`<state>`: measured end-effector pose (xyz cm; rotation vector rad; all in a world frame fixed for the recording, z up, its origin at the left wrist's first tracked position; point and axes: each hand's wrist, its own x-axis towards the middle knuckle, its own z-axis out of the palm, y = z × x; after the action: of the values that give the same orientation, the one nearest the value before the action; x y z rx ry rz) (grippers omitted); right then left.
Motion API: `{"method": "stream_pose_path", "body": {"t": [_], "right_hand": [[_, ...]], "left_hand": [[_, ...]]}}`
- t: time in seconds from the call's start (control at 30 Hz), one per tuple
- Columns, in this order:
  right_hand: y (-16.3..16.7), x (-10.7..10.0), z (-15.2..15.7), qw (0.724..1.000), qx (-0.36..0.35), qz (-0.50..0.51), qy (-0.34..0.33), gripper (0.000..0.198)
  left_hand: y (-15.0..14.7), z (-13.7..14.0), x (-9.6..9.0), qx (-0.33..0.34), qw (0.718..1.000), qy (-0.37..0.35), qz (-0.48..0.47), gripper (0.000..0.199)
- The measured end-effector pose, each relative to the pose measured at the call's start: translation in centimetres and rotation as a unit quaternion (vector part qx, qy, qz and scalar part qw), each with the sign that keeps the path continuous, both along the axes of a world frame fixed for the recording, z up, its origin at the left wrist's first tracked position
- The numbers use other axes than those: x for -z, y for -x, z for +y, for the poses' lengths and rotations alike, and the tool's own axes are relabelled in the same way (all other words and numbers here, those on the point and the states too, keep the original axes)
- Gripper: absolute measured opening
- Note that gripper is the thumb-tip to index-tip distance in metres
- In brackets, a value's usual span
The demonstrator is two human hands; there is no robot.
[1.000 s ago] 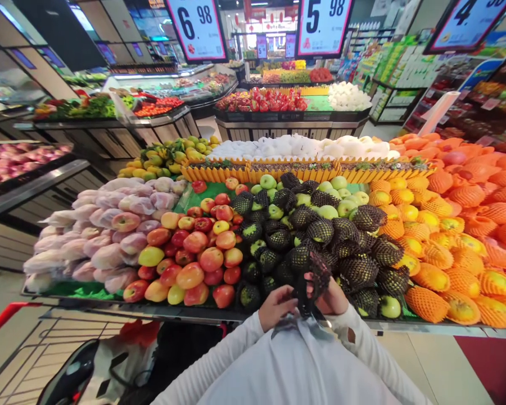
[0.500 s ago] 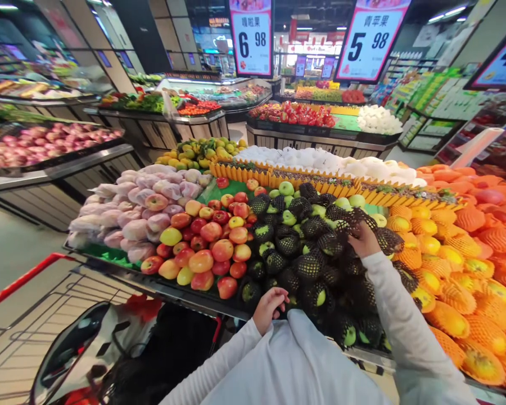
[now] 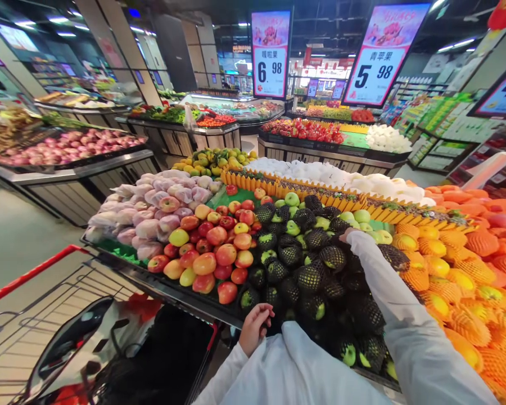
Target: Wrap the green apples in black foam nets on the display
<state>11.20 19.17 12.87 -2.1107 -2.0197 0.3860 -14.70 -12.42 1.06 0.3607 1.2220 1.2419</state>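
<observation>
My right hand (image 3: 346,234) reaches to the back of a heap of green apples (image 3: 292,227), many wrapped in black foam nets. It touches or hovers just over the netted apples there. The cuff and the angle hide most of its fingers, so what it holds cannot be seen. Close to my body, my left hand (image 3: 255,327) is loosely closed at the front edge of the heap, with nothing visible in it. Red-and-yellow apples (image 3: 215,236) lie to the left of the green ones.
A shopping cart (image 3: 63,287) with bags stands at front left. Bagged pinkish fruit (image 3: 152,211) fills the left of the stand; orange-netted fruit (image 3: 455,281) fills the right. A yellow fence divider (image 3: 346,197) runs behind the apples. Price screens (image 3: 271,56) hang above.
My right hand has shifted slightly left and turned so its fingers are now hidden. The left hand has moved a little left and down. The view has tilted up slightly.
</observation>
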Motion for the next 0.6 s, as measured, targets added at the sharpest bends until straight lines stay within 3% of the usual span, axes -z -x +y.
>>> {"method": "stream_pose_path", "body": {"t": [0.13,0.3,0.4,0.47,0.53,0.6], "right_hand": [[0.7,-1.5,-1.3,0.995,0.041,-0.062,0.068,0.018],[1.8,-6.4,-4.7,0.996,0.029,-0.076,-0.024,0.047],[2.4,-8.3,-8.7,0.994,-0.057,-0.048,-0.078,0.055],[3.2,-8.2,-12.0,0.986,-0.140,-0.006,-0.086,0.053],[4.3,-6.9,-15.4,0.938,-0.300,0.144,-0.100,0.058],[5.7,-4.9,-18.6,0.901,-0.357,0.233,-0.085,0.057]], "left_hand": [[0.0,0.0,-0.2,0.001,1.000,-0.009,-0.001,0.057],[-0.4,0.3,0.3,0.045,0.998,-0.042,-0.016,0.060],[-0.8,0.7,1.0,0.109,0.987,-0.107,-0.044,0.055],[-1.0,1.0,1.4,0.156,0.973,-0.150,-0.075,0.050],[-1.1,1.5,1.9,0.197,0.959,-0.165,-0.116,0.051],[-1.0,2.2,2.5,0.247,0.944,-0.154,-0.156,0.056]]}}
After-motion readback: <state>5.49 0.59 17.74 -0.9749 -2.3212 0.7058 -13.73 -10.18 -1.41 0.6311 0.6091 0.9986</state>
